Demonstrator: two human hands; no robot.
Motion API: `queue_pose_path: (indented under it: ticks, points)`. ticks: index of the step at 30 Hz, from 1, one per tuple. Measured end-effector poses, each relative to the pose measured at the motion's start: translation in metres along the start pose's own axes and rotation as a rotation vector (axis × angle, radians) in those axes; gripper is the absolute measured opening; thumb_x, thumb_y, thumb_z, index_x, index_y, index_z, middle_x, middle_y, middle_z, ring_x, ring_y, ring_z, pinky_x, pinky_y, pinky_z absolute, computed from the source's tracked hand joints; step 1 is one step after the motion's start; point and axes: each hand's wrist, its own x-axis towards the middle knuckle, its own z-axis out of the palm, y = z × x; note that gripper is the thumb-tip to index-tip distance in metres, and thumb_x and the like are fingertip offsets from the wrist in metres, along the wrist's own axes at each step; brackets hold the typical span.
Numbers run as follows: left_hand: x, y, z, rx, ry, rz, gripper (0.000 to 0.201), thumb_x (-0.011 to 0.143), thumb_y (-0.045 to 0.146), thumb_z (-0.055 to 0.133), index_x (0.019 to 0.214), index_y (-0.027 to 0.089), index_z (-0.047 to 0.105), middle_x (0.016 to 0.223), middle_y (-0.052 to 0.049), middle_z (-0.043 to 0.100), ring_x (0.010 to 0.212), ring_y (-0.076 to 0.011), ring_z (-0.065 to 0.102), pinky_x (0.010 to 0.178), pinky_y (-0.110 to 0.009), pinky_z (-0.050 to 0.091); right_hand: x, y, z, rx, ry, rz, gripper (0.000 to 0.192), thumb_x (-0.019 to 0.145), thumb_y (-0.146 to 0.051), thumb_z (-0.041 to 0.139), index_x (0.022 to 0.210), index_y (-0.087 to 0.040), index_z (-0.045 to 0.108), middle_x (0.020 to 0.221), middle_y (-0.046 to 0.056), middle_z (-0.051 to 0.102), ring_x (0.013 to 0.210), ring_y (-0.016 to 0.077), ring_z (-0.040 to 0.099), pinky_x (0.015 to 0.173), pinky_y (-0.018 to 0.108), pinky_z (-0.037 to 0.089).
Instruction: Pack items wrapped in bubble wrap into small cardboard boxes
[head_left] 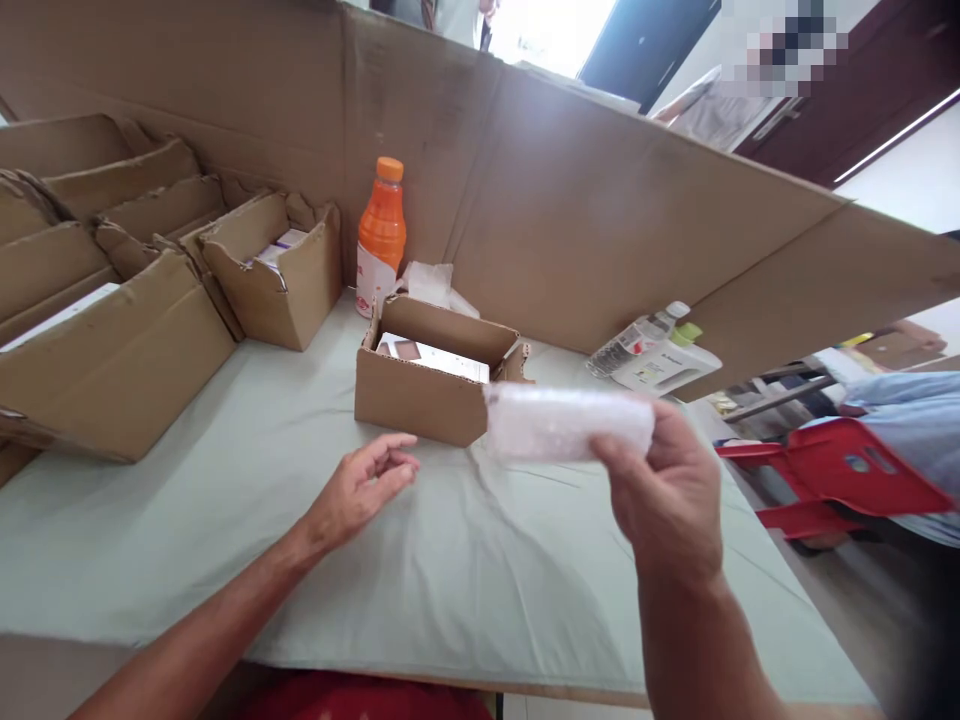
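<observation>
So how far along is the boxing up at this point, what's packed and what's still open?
Looks done: a row of cardboard boxes at the left, flaps mostly folded, though one stands open with an item inside. In hand: the right hand holds a bubble-wrapped roll beside the open box, which already holds a white carton; the left hand rests empty on the cloth. Left, probably: that box is not yet closed.

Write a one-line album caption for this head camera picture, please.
Right hand holds a bubble-wrapped packet beside an open cardboard box; left hand rests empty.
</observation>
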Motion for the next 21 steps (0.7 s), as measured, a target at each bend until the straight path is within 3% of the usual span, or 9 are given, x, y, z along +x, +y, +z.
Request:
queue_pose_path:
  ticks: [2,4,7,11,16,21]
  points:
    - [0.021,-0.009,-0.002,0.089,0.112,0.005,0.046,0.084,0.045,0.064,0.12,0.016,0.066,0.103,-0.011,0.074,0.094,-0.0232,0.072,0.088,-0.038,0.056,0.035,-0.009,0.004,-0.18,0.045,-0.126,0.036,0.082,-0.042,0.075,0.113,-0.026,0.066,0.095,0.004,0.071,0.082,0.0207,0.066,0.07,0.034,0.054]
    - [0.036,-0.024,-0.002,0.123,0.18,0.013,0.042,0.081,0.041,0.062,0.113,0.014,0.068,0.097,-0.01,0.075,0.088,-0.022,0.071,0.084,-0.037,0.057,0.062,-0.015,0.011,-0.418,0.009,-0.157,0.032,0.082,-0.04,0.07,0.11,-0.024,0.065,0.092,0.004,0.07,0.079,0.0204,0.064,0.069,0.034,0.051]
    - [0.045,-0.043,-0.002,0.142,0.187,0.037,0.035,0.077,0.036,0.063,0.104,0.016,0.071,0.093,-0.008,0.076,0.083,-0.0203,0.071,0.079,-0.034,0.057,0.087,-0.019,0.022,-0.848,-0.168,-0.059,0.03,0.083,-0.035,0.062,0.11,-0.021,0.065,0.081,0.004,0.069,0.071,0.0203,0.061,0.065,0.031,0.044]
    - [0.044,-0.049,-0.006,0.164,0.159,0.067,0.032,0.075,0.033,0.063,0.101,0.018,0.073,0.09,-0.007,0.078,0.081,-0.0189,0.071,0.073,-0.03,0.057,0.107,-0.026,0.04,-1.3,-0.398,0.033,0.029,0.083,-0.028,0.056,0.108,-0.02,0.067,0.079,0.007,0.071,0.072,0.0232,0.062,0.06,0.029,0.034]
    - [0.046,-0.048,-0.006,0.194,0.147,0.094,0.033,0.076,0.032,0.06,0.101,0.016,0.073,0.09,-0.008,0.078,0.076,-0.0187,0.07,0.069,-0.03,0.057,0.118,-0.022,0.059,-1.335,-0.567,0.11,0.023,0.083,-0.027,0.056,0.101,-0.021,0.069,0.093,0.008,0.075,0.08,0.0232,0.066,0.06,0.028,0.033]
    - [0.047,-0.052,-0.004,0.204,0.142,0.103,0.033,0.077,0.032,0.06,0.102,0.016,0.074,0.09,-0.008,0.078,0.075,-0.0184,0.069,0.069,-0.03,0.057,0.109,-0.019,0.05,-1.335,-0.575,0.056,0.039,0.088,-0.046,0.059,0.117,-0.022,0.07,0.105,0.01,0.073,0.088,0.0254,0.067,0.065,0.029,0.037]
